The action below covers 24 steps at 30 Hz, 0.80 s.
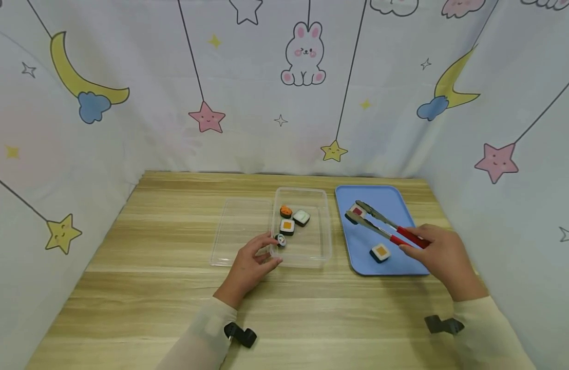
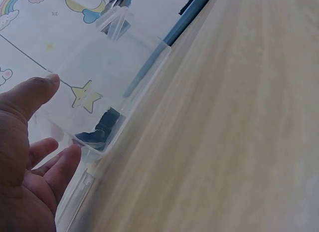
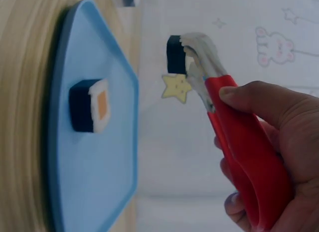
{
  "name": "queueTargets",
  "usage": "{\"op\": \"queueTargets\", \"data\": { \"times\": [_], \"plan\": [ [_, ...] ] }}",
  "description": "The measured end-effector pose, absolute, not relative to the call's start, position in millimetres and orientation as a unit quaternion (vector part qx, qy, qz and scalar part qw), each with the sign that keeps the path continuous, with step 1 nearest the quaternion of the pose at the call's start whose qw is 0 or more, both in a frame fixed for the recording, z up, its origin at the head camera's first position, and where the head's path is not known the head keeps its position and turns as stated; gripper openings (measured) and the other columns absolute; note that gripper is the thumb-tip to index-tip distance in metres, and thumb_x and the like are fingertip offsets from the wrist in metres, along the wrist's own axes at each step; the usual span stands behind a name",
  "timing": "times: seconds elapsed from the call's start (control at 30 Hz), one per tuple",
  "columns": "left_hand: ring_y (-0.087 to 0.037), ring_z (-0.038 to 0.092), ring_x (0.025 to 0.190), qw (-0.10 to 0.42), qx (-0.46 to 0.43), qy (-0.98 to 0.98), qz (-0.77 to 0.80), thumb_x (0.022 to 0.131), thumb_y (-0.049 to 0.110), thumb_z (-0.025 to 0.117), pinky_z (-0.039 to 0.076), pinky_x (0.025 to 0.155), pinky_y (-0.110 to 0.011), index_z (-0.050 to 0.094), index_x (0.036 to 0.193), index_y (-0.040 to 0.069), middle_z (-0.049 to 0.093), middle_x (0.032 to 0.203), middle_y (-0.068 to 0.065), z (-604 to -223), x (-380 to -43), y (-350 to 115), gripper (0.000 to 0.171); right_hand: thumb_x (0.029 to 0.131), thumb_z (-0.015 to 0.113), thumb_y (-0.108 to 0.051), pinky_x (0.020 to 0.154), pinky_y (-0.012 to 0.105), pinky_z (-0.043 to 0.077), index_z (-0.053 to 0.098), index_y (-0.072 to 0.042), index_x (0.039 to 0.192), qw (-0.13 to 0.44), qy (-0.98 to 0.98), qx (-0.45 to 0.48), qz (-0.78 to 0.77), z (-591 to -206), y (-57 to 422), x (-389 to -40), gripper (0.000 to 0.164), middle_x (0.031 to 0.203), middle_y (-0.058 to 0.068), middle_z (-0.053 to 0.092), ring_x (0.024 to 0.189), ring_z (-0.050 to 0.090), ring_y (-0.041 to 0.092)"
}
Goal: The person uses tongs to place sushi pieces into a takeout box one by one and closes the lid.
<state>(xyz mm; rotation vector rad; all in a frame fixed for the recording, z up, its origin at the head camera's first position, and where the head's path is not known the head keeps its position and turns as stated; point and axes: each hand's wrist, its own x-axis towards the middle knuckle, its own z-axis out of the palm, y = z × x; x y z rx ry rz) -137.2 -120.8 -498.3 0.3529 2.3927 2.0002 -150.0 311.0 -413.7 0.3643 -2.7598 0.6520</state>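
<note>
- Over the blue tray (image 1: 358,259), the right hand (image 1: 443,257) wraps round the red handles of the tongs (image 1: 386,226), squeezing them so the metal tips pinch a pink-centred sushi piece (image 1: 356,210)
- In the right wrist view that piece (image 3: 174,55) hangs lifted clear of the tray (image 3: 94,192), caught by its dark edge
- It looks light, small and fairly stiff, likely a toy; smooth sides could slip, so gripping across the flat faces seems safest
- 1 orange-centred piece (image 1: 380,252) remains on the tray
- The left hand (image 1: 252,264) steadies the clear container (image 1: 323,226), fingers relaxed and spread against its near wall
- 4 pieces sit inside; the clear lid (image 1: 233,231) lies just beside it on the wooden table (image 1: 150,288)
</note>
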Motion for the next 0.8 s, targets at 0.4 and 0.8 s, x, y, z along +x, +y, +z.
{"op": "queueTargets", "data": {
  "times": [0.4,0.8],
  "plan": [
    [-0.041,0.048,0.141,0.003,0.114,0.761,0.639,0.089,-0.004,0.079,0.052,0.107,-0.053,0.065,0.123,-0.01,0.045,0.155,-0.027,-498,-138,-122,0.038,0.083,0.089,-0.018,0.062,0.032,0.056,0.078,-0.004,0.119,0.103,-0.956,0.153,0.23,-398,275,-166,0.04,0.099,0.01,0.074,0.08,0.063,0.026],
    [-0.041,0.051,0.138,-0.003,0.123,0.762,0.636,0.088,-0.005,0.08,0.054,0.104,-0.051,0.066,0.121,-0.01,0.046,0.153,-0.029,-491,-136,-123,0.037,0.084,0.088,-0.02,0.068,0.035,0.058,0.079,-0.007,0.118,0.047,-0.953,0.196,0.225,-394,235,-179,0.038,0.1,0.004,0.072,0.086,0.064,0.026]
  ]
}}
